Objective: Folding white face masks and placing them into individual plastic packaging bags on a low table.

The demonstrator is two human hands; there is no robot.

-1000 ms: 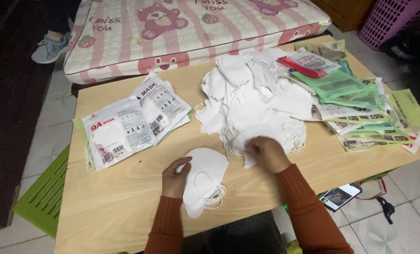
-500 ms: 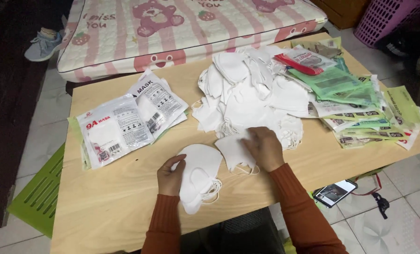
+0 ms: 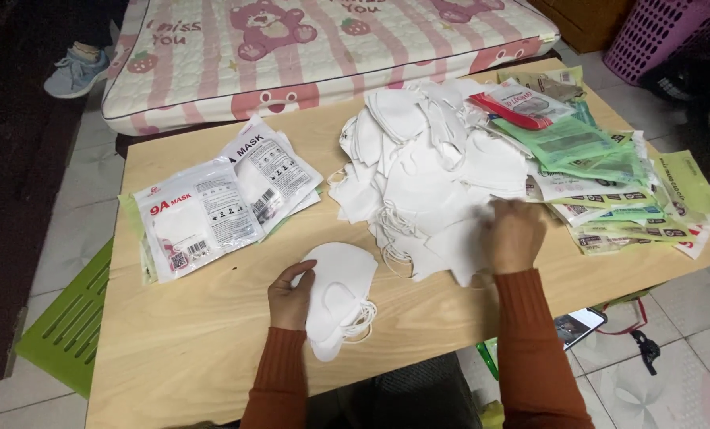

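A small stack of folded white fabric face masks at lower centre of the light wooden tabletop is held by the left hand. The right hand is closed on a white mask at the edge of the large loose pile of white masks at centre right.

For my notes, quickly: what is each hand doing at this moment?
Left hand: holds the small stack of white masks.
Right hand: on the big pile of white masks; grip cannot be told.
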